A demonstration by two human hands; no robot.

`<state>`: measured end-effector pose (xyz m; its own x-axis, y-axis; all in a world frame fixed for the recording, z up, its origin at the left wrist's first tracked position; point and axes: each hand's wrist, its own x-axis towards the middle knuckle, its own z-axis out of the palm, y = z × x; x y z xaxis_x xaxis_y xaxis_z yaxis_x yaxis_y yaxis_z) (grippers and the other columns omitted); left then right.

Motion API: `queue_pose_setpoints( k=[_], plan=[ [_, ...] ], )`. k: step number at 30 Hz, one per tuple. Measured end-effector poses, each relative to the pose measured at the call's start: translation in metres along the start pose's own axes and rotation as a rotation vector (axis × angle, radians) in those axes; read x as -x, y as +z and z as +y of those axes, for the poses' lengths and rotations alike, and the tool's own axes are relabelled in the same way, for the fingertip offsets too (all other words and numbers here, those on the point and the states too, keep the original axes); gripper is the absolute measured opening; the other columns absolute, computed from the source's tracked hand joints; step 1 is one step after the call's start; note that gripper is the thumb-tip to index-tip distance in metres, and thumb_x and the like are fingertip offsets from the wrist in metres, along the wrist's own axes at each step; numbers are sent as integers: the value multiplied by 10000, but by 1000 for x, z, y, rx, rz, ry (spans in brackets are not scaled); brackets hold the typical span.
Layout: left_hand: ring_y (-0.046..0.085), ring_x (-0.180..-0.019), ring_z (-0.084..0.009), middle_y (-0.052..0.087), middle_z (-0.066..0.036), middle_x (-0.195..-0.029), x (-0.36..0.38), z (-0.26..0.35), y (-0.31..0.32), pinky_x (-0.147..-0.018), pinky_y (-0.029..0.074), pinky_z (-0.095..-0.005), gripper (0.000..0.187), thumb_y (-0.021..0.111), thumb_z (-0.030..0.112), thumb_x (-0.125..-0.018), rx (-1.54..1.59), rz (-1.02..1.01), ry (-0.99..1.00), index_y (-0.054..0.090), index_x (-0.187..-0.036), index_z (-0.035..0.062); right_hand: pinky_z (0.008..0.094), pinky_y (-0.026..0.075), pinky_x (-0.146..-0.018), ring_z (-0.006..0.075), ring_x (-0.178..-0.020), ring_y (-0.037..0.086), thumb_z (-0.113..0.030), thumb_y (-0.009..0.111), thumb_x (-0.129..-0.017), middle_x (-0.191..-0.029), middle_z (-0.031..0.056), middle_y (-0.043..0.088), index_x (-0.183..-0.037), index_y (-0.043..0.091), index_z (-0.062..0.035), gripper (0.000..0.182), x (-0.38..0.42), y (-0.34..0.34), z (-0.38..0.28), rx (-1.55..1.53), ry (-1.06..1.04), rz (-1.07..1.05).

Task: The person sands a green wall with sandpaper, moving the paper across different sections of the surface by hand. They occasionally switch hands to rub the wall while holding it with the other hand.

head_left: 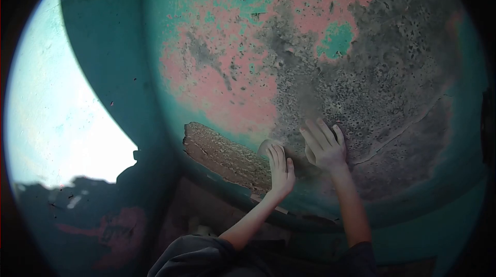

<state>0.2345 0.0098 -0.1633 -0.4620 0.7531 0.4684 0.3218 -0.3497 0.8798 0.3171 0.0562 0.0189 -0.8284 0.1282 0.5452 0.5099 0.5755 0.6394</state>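
- Paint (pixel 243 86) on the wall (pixel 413 215), teal over pink and peeling in many places, is what both my hands are working on; it covers the whole surface in front of me, above and around my hands.
- My left hand (pixel 280 169) lies flat on the wall, fingers together and pointing up, closed on nothing. It touches the right end of the bare patch (pixel 225 155), where the paint is gone and rough brown plaster shows.
- My right hand (pixel 324 145) is just to the right of that patch, fingers a little spread and pressed on the grey, pitted area (pixel 372 96). It also holds nothing that I can see.
- I judge the step as feeling or pressing the loose surface at the edge of the bare patch, to find where the layer is weak.
- The next move, I think, needs the fingertips to catch a lifted edge near the patch, with careful pressure, because the layer looks brittle.
- A thin crack (pixel 408 124) runs to the right of the patch, through the grey area.
- Hard to make out: whether a small tool or flake is under my left palm. Below the patch everything is dark, and I cannot tell what lies there.
- Left of the patch a bright area (pixel 57 101) is overexposed, and the lens bends the edges of the view.
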Motion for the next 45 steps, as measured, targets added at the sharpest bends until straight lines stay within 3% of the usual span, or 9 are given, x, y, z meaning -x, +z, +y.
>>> queue_pose_setpoints(
  k=[5, 8, 11, 17, 20, 26, 32, 37, 45],
  plan=[
    [-52, -1491, -494, -28, -298, -1620, -94, -9, -82, -1204, 34, -555, 658, 280, 344, -1085, 102, 300, -148, 60, -1553, -62, 499, 248, -1169, 186, -1355, 471, -257, 584, -874, -1447, -26, 540, -1327, 635, -238, 456, 15, -12, 25, 71, 75, 44],
    [-56, -1490, -493, -32, -277, -1628, -81, 2, -57, -1205, 30, -554, 658, 277, 346, -1084, 43, 299, -133, 53, -1555, -56, 538, 208, -1182, 190, -1382, 447, -261, 577, -884, -1461, -24, 529, -1346, 627, -253, 465, 7, -9, 12, 154, 130, 60],
    [-74, -1490, -490, -65, -287, -1622, -16, 23, -11, -1203, 9, -556, 658, 280, 348, -1086, 44, -50, 22, 40, -1563, -35, 553, 198, -1184, 186, -1396, 435, -275, 574, -889, -1463, -26, 529, -1334, 635, -259, 449, 6, -4, 9, 153, 165, 54],
    [-83, -1496, -470, -74, -264, -1631, -104, -1, -83, -1210, 22, -536, 700, 287, 412, -1086, 281, 250, -175, 24, -1570, -19, 556, 216, -1179, 181, -1386, 449, -269, 566, -889, -1449, -26, 543, -1332, 632, -263, 448, 8, -5, 11, 92, 147, 69],
    [-84, -1494, -473, -70, -268, -1629, -88, 9, -60, -1212, 33, -528, 683, 293, 384, -1087, 41, 255, -137, 29, -1570, -20, 549, 220, -1181, 179, -1386, 448, -260, 559, -880, -1451, -24, 541, -1325, 636, -268, 451, 5, -3, 9, 127, 149, 91],
    [-63, -1479, -522, -38, -284, -1625, -17, 19, -11, -1198, 40, -566, 650, 282, 344, -1087, 44, -22, -5, 44, -1567, -24, 538, 193, -1190, 192, -1405, 424, -275, 553, -880, -1466, -26, 525, -1334, 633, -273, 461, 12, -7, 16, 105, 96, 46],
    [-114, -1508, -416, -113, -263, -1626, -89, -10, -83, -1216, -21, -482, 726, 276, 433, -1084, 86, 188, -136, -30, -1567, -14, 548, 133, -1201, 236, -1428, 392, -324, 496, -944, -1475, -17, 520, -1340, 633, -277, 421, 34, -7, 20, 183, 177, 100],
    [-92, -1475, -525, -61, -325, -1606, 9, 15, -2, -1192, 24, -579, 661, 315, 296, -1082, 98, -132, 17, 20, -1551, -64, 557, 107, -1206, 240, -1435, 383, -328, 464, -967, -1476, 0, 521, -1352, 626, -250, 425, 34, -3, 14, 156, 201, 128],
    [-121, -1500, -441, -99, -260, -1629, -87, -5, -65, -1215, -13, -501, 684, 283, 374, -1091, 129, 240, -190, -2, -1564, -31, 541, 100, -1215, 241, -1421, 408, -314, 474, -958, -1452, 5, 548, -1316, 651, -239, 407, 31, 2, 16, 144, 208, 169]
  ],
)
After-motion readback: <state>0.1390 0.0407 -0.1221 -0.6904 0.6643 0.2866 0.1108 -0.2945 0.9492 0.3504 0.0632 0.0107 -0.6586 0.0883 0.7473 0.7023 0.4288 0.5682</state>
